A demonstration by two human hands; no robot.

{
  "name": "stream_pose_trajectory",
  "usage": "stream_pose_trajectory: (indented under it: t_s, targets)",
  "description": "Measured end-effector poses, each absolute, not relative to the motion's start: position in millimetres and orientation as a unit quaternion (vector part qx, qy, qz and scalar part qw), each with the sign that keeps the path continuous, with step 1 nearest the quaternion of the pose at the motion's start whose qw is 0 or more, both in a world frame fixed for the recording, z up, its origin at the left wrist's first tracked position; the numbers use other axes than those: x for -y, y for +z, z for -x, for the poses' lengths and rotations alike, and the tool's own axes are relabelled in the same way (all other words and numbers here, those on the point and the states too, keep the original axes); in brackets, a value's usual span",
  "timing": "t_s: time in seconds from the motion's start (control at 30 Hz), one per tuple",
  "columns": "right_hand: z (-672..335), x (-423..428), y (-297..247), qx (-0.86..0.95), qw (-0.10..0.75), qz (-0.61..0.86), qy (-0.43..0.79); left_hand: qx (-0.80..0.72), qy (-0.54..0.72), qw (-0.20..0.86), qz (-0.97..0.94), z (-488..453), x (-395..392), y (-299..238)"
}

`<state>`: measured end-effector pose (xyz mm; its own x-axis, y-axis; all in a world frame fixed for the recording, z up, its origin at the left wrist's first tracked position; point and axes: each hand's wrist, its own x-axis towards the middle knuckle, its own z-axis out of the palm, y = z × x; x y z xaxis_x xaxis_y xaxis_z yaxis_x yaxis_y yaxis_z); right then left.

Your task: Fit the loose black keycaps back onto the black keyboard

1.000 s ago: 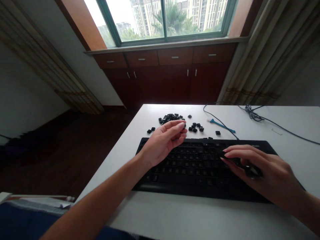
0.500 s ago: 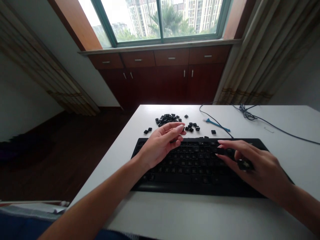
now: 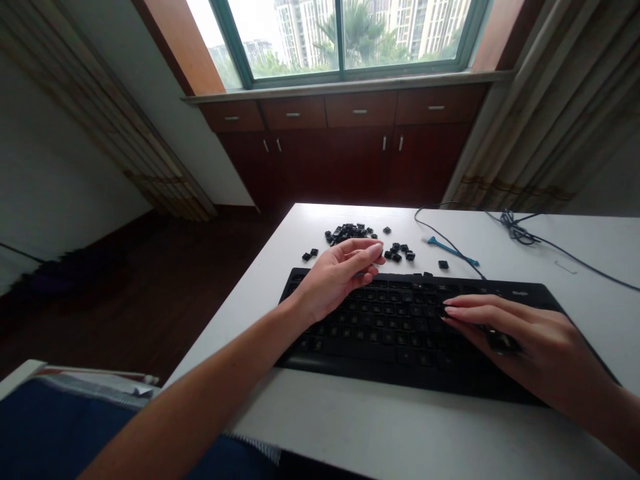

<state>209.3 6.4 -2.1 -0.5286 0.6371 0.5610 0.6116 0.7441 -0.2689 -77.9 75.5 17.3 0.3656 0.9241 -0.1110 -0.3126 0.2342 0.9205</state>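
Note:
A black keyboard lies on the white table, with many of its key positions bare of caps. My left hand hovers over its upper left part, thumb and fingers pinched on what looks like a small black keycap, mostly hidden. Low over the right side of the keys is my right hand, its thumb and fingertips brought together at the keys. What they grip blends into the dark keyboard. Something dark and shiny shows below its curled fingers. Behind the left hand sits a pile of loose black keycaps.
More keycaps lie scattered behind the keyboard, one further right. A blue tool, a bent wire and a bundled cable rest on the white table. Its left edge drops to a dark floor.
The view has shifted, so everything sits further right. My right thumb and fingertips have drawn closer together over the keys. The left hand keeps its pinch.

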Motion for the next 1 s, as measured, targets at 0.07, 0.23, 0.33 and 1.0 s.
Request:
stream_pose_trajectory:
  t_s: [0.07,0.23,0.33,1.0]
  targets:
    - [-209.4,-5.9,-3.8,0.881,0.31,0.357,0.023,-0.357,0.433,0.678,-0.475,79.6,-77.6,18.9]
    - [-206.0,-5.3,-4.3,0.888,0.284,0.357,0.051,-0.39,0.407,0.512,-0.648,89.4,-85.0,22.3]
    - [-206.5,-5.6,-3.7,0.891,0.276,0.356,0.048,-0.404,0.376,0.363,-0.751,99.9,-84.6,19.4]
    - [-124.8,-1.3,5.2,0.904,0.24,0.322,0.143,-0.368,0.312,0.065,-0.874,125.3,-81.0,-3.4]
